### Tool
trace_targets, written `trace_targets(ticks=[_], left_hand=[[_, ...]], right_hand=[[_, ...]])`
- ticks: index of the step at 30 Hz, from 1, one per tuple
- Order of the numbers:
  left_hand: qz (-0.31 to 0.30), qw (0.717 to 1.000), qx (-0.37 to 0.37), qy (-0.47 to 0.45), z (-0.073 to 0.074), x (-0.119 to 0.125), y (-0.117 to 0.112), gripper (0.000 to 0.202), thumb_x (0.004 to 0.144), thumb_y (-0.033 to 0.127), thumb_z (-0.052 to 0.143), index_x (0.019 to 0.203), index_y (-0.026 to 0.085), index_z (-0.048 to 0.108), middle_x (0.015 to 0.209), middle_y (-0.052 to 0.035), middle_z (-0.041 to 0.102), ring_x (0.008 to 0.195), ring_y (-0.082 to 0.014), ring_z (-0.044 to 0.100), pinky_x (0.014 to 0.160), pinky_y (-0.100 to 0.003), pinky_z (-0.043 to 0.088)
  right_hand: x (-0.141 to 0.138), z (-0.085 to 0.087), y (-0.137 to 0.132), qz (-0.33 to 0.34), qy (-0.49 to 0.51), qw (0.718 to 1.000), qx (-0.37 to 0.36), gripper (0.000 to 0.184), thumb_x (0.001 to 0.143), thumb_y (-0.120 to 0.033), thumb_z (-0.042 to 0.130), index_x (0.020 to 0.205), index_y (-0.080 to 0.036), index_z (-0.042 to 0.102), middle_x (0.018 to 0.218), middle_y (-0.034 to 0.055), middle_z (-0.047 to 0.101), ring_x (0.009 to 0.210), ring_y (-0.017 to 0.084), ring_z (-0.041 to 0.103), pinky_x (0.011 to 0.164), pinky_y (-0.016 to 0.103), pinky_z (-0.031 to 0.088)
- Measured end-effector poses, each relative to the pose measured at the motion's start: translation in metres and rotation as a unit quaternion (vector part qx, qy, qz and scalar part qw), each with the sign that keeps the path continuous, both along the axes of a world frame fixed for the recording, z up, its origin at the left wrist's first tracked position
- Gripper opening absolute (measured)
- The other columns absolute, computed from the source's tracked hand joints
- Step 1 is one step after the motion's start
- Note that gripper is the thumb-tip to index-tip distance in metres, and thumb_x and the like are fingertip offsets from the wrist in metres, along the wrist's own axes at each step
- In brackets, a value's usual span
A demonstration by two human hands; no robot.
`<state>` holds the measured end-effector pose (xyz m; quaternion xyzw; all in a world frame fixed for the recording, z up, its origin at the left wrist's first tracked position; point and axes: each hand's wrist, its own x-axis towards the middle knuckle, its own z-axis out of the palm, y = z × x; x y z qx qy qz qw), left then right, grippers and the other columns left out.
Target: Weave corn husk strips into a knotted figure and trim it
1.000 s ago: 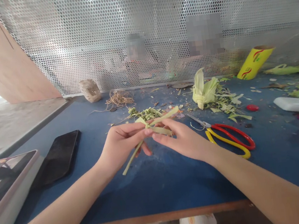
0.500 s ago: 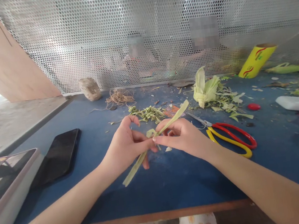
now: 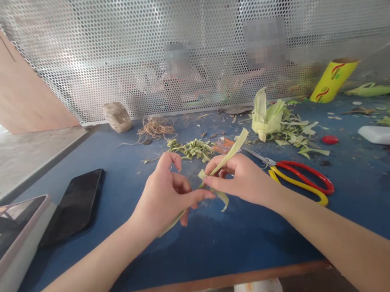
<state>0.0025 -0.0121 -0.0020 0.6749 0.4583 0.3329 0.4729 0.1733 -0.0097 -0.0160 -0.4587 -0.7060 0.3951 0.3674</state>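
Between my hands, above the blue table (image 3: 249,243), runs a pale green corn husk strip (image 3: 231,150), folded or knotted near its middle. My right hand (image 3: 232,174) pinches it at the fold, one end rising past the fingers to the upper right and a short piece curling below. My left hand (image 3: 172,189) has thumb and fingers closed on the strip's other part, whose tail passes behind the hand to the lower left. Just beyond lies a small heap of knotted green husk pieces (image 3: 195,149). Scissors (image 3: 300,178) with red and yellow handles lie right of my right hand.
A black phone (image 3: 76,203) and a white-rimmed container (image 3: 26,252) are at left. Further back are a twine tangle (image 3: 155,128), a jar-like object (image 3: 117,116), a husk bunch (image 3: 268,117) and a yellow tube (image 3: 334,80). Perforated metal (image 3: 133,44) stands behind, people beyond it.
My left thumb has shifted right along the strip and the left tail has swung mostly behind my hand. A short curled piece now hangs below my right fingers.
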Motion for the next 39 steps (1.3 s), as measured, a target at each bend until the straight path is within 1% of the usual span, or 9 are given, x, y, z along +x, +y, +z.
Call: trace_targets(ticks=[3, 10, 16, 21, 24, 27, 30, 34, 39], left_hand=[[0.007, 1.000, -0.004, -0.016, 0.001, 0.001, -0.001, 0.053, 0.060, 0.018, 0.071, 0.078, 0.026, 0.021, 0.041, 0.0163, 0.047, 0.024, -0.0105, 0.047, 0.024, -0.014, 0.033], [0.001, 1.000, 0.007, -0.018, -0.004, 0.000, -0.003, 0.050, 0.062, 0.019, 0.069, 0.077, 0.026, 0.021, 0.041, 0.0160, 0.047, 0.028, -0.0107, 0.048, 0.025, -0.014, 0.035], [0.007, 1.000, 0.018, -0.018, -0.004, 0.003, -0.005, 0.053, 0.061, 0.027, 0.072, 0.074, 0.026, 0.020, 0.041, 0.0162, 0.045, 0.026, -0.0089, 0.047, 0.026, -0.014, 0.036], [0.013, 0.999, -0.005, -0.051, 0.002, 0.003, -0.006, 0.053, 0.060, 0.026, 0.072, 0.072, 0.026, 0.021, 0.040, 0.0165, 0.045, 0.024, -0.0099, 0.047, 0.026, -0.015, 0.035], [-0.027, 0.996, -0.060, -0.058, 0.006, 0.001, -0.004, 0.046, 0.061, 0.032, 0.072, 0.071, 0.024, 0.027, 0.038, 0.0124, 0.049, 0.027, -0.0127, 0.051, 0.027, -0.017, 0.037], [-0.071, 0.990, -0.107, -0.054, 0.006, 0.001, 0.000, 0.032, 0.072, 0.050, 0.054, 0.071, 0.019, 0.044, 0.042, 0.0035, 0.057, 0.031, -0.0133, 0.054, 0.030, -0.019, 0.038], [-0.030, 0.993, -0.075, -0.083, 0.004, 0.001, 0.005, 0.034, 0.077, 0.047, 0.049, 0.071, 0.015, 0.058, 0.050, -0.0002, 0.061, 0.040, -0.0114, 0.055, 0.041, -0.021, 0.044], [0.040, 0.991, 0.008, -0.128, -0.002, 0.000, 0.011, 0.015, 0.070, 0.031, 0.064, 0.067, 0.016, 0.069, 0.071, -0.0017, 0.068, 0.075, -0.0138, 0.061, 0.074, -0.022, 0.046], [0.102, 0.985, 0.024, -0.140, -0.007, -0.003, 0.015, 0.015, 0.067, 0.030, 0.067, 0.061, 0.017, 0.070, 0.066, -0.0006, 0.067, 0.069, -0.0128, 0.057, 0.067, -0.022, 0.045]], right_hand=[[0.001, 0.001, 0.001, -0.012, 0.008, 1.000, 0.023, 0.015, 0.072, -0.031, 0.056, 0.069, -0.017, 0.061, 0.066, -0.0001, 0.057, 0.053, 0.008, 0.046, 0.048, 0.021, 0.038], [-0.002, 0.002, -0.001, 0.024, 0.005, 0.999, -0.032, 0.022, 0.068, -0.038, 0.061, 0.077, -0.018, 0.059, 0.061, -0.0021, 0.054, 0.053, 0.008, 0.046, 0.049, 0.021, 0.039], [-0.004, 0.002, -0.002, -0.016, 0.006, 1.000, -0.002, 0.016, 0.069, -0.032, 0.060, 0.069, -0.016, 0.060, 0.061, -0.0012, 0.055, 0.050, 0.007, 0.044, 0.047, 0.020, 0.037], [-0.002, 0.001, -0.001, -0.050, 0.028, 0.998, 0.031, 0.016, 0.069, -0.032, 0.061, 0.067, -0.016, 0.061, 0.063, -0.0003, 0.057, 0.051, 0.008, 0.045, 0.047, 0.021, 0.038], [0.000, 0.003, -0.002, -0.032, 0.023, 0.998, 0.056, 0.017, 0.071, -0.034, 0.060, 0.071, -0.017, 0.061, 0.065, 0.0002, 0.057, 0.054, 0.009, 0.048, 0.049, 0.022, 0.040], [0.000, 0.006, -0.005, -0.003, 0.003, 0.991, 0.132, 0.011, 0.073, -0.029, 0.059, 0.072, -0.019, 0.061, 0.068, 0.0002, 0.059, 0.060, 0.011, 0.051, 0.055, 0.022, 0.042], [-0.001, 0.007, -0.008, 0.019, -0.021, 0.982, 0.187, 0.008, 0.074, -0.023, 0.057, 0.068, -0.020, 0.061, 0.070, -0.0001, 0.061, 0.062, 0.011, 0.052, 0.057, 0.023, 0.042], [-0.002, 0.005, -0.010, 0.011, -0.019, 0.982, 0.187, 0.007, 0.076, -0.023, 0.056, 0.071, -0.019, 0.060, 0.074, 0.0008, 0.063, 0.064, 0.012, 0.054, 0.060, 0.023, 0.042], [-0.002, 0.005, -0.010, -0.007, 0.005, 0.990, 0.140, 0.007, 0.075, -0.022, 0.055, 0.072, -0.018, 0.060, 0.073, 0.0009, 0.062, 0.062, 0.011, 0.053, 0.056, 0.023, 0.041]])
